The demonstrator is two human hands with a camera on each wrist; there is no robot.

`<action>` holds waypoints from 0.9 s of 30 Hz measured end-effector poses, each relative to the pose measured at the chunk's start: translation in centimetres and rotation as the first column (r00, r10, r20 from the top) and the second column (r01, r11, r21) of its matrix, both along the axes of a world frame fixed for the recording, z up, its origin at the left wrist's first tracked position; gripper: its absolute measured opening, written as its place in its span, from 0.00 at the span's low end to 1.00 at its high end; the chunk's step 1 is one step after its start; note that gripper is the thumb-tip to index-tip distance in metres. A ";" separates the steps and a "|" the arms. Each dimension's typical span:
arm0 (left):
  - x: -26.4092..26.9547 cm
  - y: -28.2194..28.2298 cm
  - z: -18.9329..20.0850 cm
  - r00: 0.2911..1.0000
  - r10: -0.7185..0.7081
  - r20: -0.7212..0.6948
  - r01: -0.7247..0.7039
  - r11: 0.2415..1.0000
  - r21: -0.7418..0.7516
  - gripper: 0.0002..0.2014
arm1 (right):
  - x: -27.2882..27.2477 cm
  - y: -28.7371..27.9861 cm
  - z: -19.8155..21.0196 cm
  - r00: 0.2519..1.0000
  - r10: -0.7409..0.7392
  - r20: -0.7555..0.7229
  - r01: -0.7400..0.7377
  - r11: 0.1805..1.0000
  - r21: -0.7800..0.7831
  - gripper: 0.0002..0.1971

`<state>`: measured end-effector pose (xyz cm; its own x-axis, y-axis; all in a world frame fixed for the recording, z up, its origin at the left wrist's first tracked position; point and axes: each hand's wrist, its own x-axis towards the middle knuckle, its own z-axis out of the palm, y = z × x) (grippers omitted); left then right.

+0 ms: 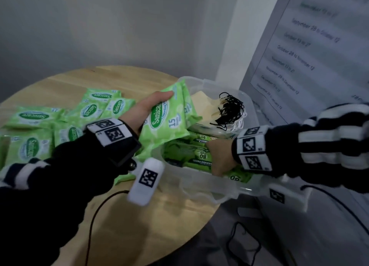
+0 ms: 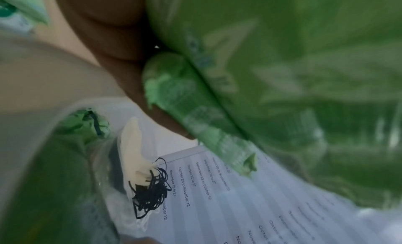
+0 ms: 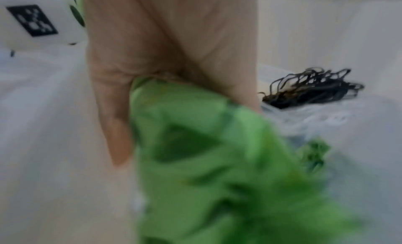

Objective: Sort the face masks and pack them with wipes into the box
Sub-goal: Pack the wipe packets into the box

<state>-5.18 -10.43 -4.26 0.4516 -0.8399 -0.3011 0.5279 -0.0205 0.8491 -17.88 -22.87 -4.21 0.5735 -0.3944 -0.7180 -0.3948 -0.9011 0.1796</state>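
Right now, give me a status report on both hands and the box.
Left hand holds Sanicare packs over box. Right hand grips green pack inside box. Masks already in. Nothing blocking.

Round wooden counter (image 1: 111, 215), grey wall (image 1: 99, 26) behind, printed date list (image 1: 295, 62) at right, black cable (image 1: 243, 243) on floor.

The right hand (image 1: 218, 155) reaches into the box (image 1: 201, 182), its fingers buried among the dark green wipe packs (image 1: 191, 152); its wrist view is too blurred to read. At nine o'clock, the frame edge cuts the loose wipe packs (image 1: 30, 147) on the table (image 1: 151, 211). The left hand's (image 1: 148, 107) fingers lie hidden behind the held wipe pack (image 1: 165, 115).
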 end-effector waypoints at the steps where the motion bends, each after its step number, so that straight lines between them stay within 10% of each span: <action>1: 0.1 -0.1 0.0 1.000 -0.008 -0.003 0.008 1.000 0.005 0.14 | 0.1 -0.1 -0.4 1.000 0.012 0.013 -0.012 1.000 0.001 0.31; 14: 0.2 -0.6 -0.4 0.996 -0.088 -0.033 0.089 0.996 0.001 0.13 | -1.8 -0.7 -3.2 0.952 -0.052 0.303 0.054 0.999 0.001 0.33; 27: -1.5 -0.2 0.7 0.999 0.029 0.018 -0.031 0.996 0.085 0.12 | 0.6 -1.4 1.1 0.982 -0.187 -0.010 0.185 0.966 0.180 0.39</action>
<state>-6.73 -10.62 -3.57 0.4818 -0.7975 -0.3632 0.5148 -0.0779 0.8538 -17.27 -24.30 -3.13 0.5078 -0.3599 -0.7827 -0.5591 -0.8289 0.0184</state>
